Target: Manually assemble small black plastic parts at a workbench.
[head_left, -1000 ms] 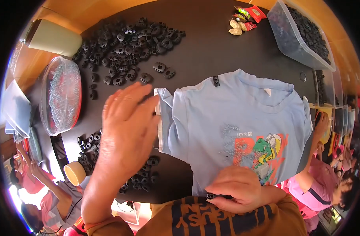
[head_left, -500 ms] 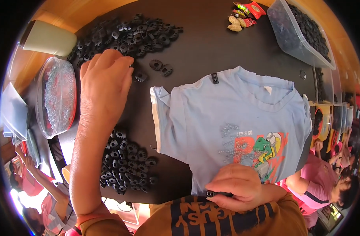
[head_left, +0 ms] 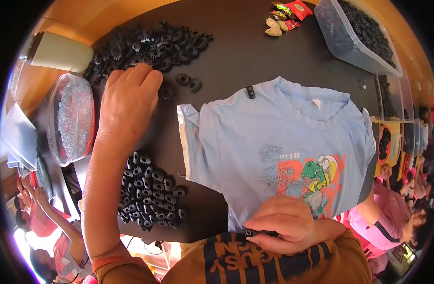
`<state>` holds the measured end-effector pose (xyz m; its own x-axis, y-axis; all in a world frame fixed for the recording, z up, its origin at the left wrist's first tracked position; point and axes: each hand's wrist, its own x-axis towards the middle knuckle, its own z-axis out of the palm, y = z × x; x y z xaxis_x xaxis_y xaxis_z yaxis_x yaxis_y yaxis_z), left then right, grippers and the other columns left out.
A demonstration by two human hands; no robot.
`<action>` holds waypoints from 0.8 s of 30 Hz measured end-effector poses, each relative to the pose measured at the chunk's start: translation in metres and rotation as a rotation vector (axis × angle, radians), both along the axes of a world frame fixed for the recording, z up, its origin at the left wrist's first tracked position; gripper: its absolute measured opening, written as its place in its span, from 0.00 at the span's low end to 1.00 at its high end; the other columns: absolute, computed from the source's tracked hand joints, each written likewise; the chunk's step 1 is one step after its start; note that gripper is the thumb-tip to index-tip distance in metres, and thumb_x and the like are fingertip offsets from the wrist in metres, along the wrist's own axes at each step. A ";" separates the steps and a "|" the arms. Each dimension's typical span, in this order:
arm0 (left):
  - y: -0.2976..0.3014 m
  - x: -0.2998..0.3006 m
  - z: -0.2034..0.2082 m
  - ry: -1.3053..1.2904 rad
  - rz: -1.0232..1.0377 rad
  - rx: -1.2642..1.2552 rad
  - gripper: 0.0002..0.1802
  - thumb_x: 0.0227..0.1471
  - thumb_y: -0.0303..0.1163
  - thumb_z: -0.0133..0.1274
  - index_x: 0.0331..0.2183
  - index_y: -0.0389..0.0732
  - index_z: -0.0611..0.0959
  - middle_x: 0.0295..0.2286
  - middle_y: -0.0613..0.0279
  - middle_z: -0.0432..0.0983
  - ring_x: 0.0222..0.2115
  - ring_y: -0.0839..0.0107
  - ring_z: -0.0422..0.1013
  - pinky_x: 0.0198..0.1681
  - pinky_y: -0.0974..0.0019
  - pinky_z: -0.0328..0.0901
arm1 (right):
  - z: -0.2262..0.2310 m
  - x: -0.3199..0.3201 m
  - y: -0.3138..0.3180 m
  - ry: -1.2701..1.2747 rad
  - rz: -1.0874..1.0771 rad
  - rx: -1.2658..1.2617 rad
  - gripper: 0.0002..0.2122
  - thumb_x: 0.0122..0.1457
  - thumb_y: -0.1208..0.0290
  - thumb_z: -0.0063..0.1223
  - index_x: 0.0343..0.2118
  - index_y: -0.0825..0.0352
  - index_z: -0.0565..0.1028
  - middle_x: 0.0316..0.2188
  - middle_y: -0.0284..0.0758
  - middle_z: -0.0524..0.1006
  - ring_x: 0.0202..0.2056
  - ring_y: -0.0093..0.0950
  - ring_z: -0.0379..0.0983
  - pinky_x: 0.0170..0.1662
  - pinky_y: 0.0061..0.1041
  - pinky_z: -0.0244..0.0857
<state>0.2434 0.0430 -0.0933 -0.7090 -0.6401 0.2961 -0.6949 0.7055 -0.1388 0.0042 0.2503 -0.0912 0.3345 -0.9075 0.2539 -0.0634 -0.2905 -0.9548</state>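
My left hand (head_left: 130, 97) reaches to the near edge of a heap of small black toothed plastic claw-clip halves (head_left: 155, 45). Its fingers are curled downward and together; the back of the hand hides the fingertips and whatever they pinch. Close to my body, my right hand (head_left: 285, 222) is closed on a slim black plastic piece (head_left: 249, 233), whose round-holed end sticks out between thumb and forefinger. Beneath that hand spreads a light blue T-shirt (head_left: 245, 142) with a dinosaur print. Small metal springs (head_left: 271, 168) lie scattered on its front, and a black piece (head_left: 251, 92) rests near its shoulder.
A second group of black clip halves (head_left: 150, 194) lies beside my left forearm. A clear round tub of springs (head_left: 72, 120) stands at left, near a pale cylinder (head_left: 60, 51). Peanuts (head_left: 273, 31) and wrapped sweets lie far off, by a clear bin (head_left: 354, 42). People sit on both sides.
My left hand has shifted slightly at the heap, its fingers curling further down. The whole view has moved a little. My right hand keeps its hold on the black piece.
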 end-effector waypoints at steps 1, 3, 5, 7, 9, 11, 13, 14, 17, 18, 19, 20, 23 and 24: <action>0.001 -0.001 -0.001 0.002 -0.004 -0.002 0.05 0.41 0.24 0.50 0.27 0.41 0.75 0.27 0.60 0.71 0.30 0.60 0.69 0.37 0.60 0.62 | 0.000 0.000 0.001 0.013 -0.005 -0.001 0.15 0.42 0.80 0.62 0.36 0.71 0.75 0.25 0.35 0.76 0.25 0.30 0.74 0.25 0.26 0.66; 0.003 -0.001 -0.001 0.072 0.053 0.085 0.06 0.40 0.23 0.52 0.26 0.41 0.74 0.27 0.59 0.71 0.29 0.57 0.69 0.34 0.58 0.63 | 0.000 0.000 0.002 0.027 -0.013 -0.007 0.15 0.42 0.80 0.62 0.36 0.71 0.75 0.25 0.35 0.76 0.25 0.30 0.74 0.26 0.26 0.66; 0.007 0.002 0.001 0.157 0.058 0.150 0.08 0.40 0.22 0.52 0.28 0.40 0.74 0.27 0.58 0.71 0.28 0.58 0.69 0.33 0.60 0.63 | 0.000 0.001 0.005 0.014 -0.022 -0.009 0.14 0.42 0.81 0.62 0.35 0.72 0.76 0.25 0.36 0.76 0.23 0.30 0.72 0.24 0.25 0.62; 0.015 0.000 0.007 0.241 0.062 0.216 0.09 0.40 0.21 0.53 0.29 0.39 0.75 0.27 0.58 0.71 0.27 0.60 0.69 0.32 0.62 0.64 | 0.000 0.001 0.007 0.010 -0.028 0.001 0.14 0.43 0.80 0.63 0.35 0.71 0.76 0.25 0.36 0.76 0.23 0.30 0.72 0.24 0.24 0.62; 0.032 -0.009 0.019 0.511 0.300 0.494 0.12 0.41 0.20 0.54 0.33 0.37 0.76 0.26 0.60 0.71 0.25 0.69 0.68 0.31 0.69 0.64 | 0.000 0.001 0.009 0.005 -0.035 0.014 0.13 0.43 0.80 0.63 0.35 0.71 0.77 0.25 0.36 0.76 0.24 0.30 0.72 0.25 0.24 0.62; 0.048 -0.011 0.030 0.541 0.283 0.578 0.13 0.42 0.20 0.54 0.35 0.37 0.76 0.26 0.62 0.70 0.25 0.73 0.67 0.30 0.72 0.63 | 0.000 0.000 0.010 0.024 -0.059 0.035 0.14 0.44 0.77 0.63 0.36 0.66 0.76 0.23 0.33 0.76 0.23 0.30 0.72 0.24 0.25 0.62; 0.068 -0.015 0.041 0.625 0.251 0.738 0.13 0.43 0.19 0.55 0.35 0.35 0.77 0.25 0.68 0.70 0.26 0.81 0.66 0.29 0.77 0.61 | 0.001 -0.001 0.007 -0.013 -0.078 0.043 0.14 0.44 0.77 0.63 0.36 0.66 0.76 0.23 0.34 0.75 0.23 0.30 0.71 0.24 0.26 0.61; 0.083 -0.019 0.046 0.812 0.318 0.952 0.12 0.44 0.18 0.55 0.35 0.34 0.77 0.26 0.68 0.71 0.26 0.82 0.66 0.29 0.78 0.61 | 0.000 -0.001 0.009 -0.015 -0.097 0.033 0.13 0.45 0.77 0.63 0.36 0.67 0.76 0.23 0.34 0.75 0.23 0.31 0.71 0.25 0.27 0.61; 0.125 -0.031 0.065 1.111 0.351 1.281 0.10 0.44 0.16 0.55 0.34 0.31 0.77 0.29 0.67 0.72 0.28 0.83 0.67 0.31 0.81 0.62 | 0.003 -0.003 0.006 -0.027 -0.100 0.024 0.12 0.46 0.77 0.61 0.35 0.68 0.76 0.24 0.34 0.75 0.23 0.32 0.71 0.25 0.27 0.60; 0.137 -0.031 0.068 1.154 0.325 1.344 0.11 0.44 0.15 0.55 0.34 0.31 0.77 0.29 0.66 0.72 0.28 0.81 0.68 0.32 0.80 0.62 | 0.005 -0.004 0.006 -0.033 -0.086 0.030 0.11 0.46 0.77 0.61 0.35 0.68 0.76 0.24 0.34 0.75 0.23 0.32 0.71 0.25 0.27 0.60; 0.139 -0.027 0.059 1.115 0.115 1.351 0.11 0.44 0.14 0.54 0.34 0.31 0.77 0.31 0.64 0.72 0.29 0.80 0.68 0.33 0.80 0.62 | 0.006 -0.004 0.003 -0.035 -0.074 0.022 0.11 0.46 0.77 0.61 0.35 0.68 0.76 0.24 0.35 0.75 0.23 0.32 0.71 0.25 0.27 0.60; 0.145 -0.031 0.062 1.129 0.119 1.468 0.10 0.45 0.15 0.54 0.34 0.30 0.76 0.31 0.63 0.72 0.29 0.80 0.68 0.34 0.79 0.62 | 0.003 -0.002 0.004 -0.077 -0.101 0.020 0.10 0.46 0.77 0.61 0.34 0.68 0.76 0.23 0.35 0.75 0.23 0.32 0.71 0.24 0.27 0.60; 0.166 -0.039 0.061 1.301 0.227 1.696 0.09 0.47 0.15 0.53 0.34 0.30 0.76 0.31 0.62 0.71 0.30 0.80 0.69 0.35 0.79 0.62 | 0.004 -0.003 0.007 -0.073 -0.094 0.057 0.10 0.46 0.77 0.61 0.34 0.68 0.76 0.23 0.35 0.75 0.23 0.33 0.71 0.24 0.28 0.60; 0.170 -0.040 0.061 1.301 0.226 1.693 0.09 0.47 0.15 0.53 0.34 0.30 0.76 0.31 0.62 0.71 0.30 0.80 0.69 0.35 0.79 0.62 | 0.003 -0.002 0.007 -0.075 -0.093 0.055 0.10 0.46 0.77 0.61 0.34 0.68 0.76 0.23 0.35 0.75 0.23 0.33 0.71 0.24 0.28 0.60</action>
<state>0.2032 0.2131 -0.0327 -0.5220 -0.7669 -0.3735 0.0811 -0.4805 0.8732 0.0018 0.2571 -0.0881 0.2298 -0.9471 0.2240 -0.0157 -0.2338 -0.9722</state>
